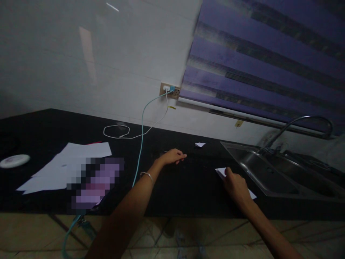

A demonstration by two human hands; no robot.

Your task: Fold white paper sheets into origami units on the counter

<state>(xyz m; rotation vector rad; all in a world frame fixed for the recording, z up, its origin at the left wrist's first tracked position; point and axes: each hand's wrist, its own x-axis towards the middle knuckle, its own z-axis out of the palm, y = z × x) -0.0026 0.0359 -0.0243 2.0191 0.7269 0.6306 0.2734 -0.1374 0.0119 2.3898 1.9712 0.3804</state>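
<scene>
My right hand point(237, 186) is closed on a folded piece of white paper point(220, 172) at the right of the black counter. Parts of the paper show on both sides of the hand; the rest is hidden under it. My left hand point(174, 156), a thin bracelet on its wrist, hovers over or rests on the middle of the counter. Its fingers are curled in, and nothing shows between them. Beyond and between the two hands lies a small folded paper piece point(199, 144), shaped like a little boat.
White paper sheets point(51, 172) lie at the left, beside a blurred purple object point(98, 183) and a white oval object point(14, 161). A teal cable point(140, 151) and white cord point(132, 137) run from the wall outlet point(169, 90). A metal sink point(258, 169) with a tap bounds the right.
</scene>
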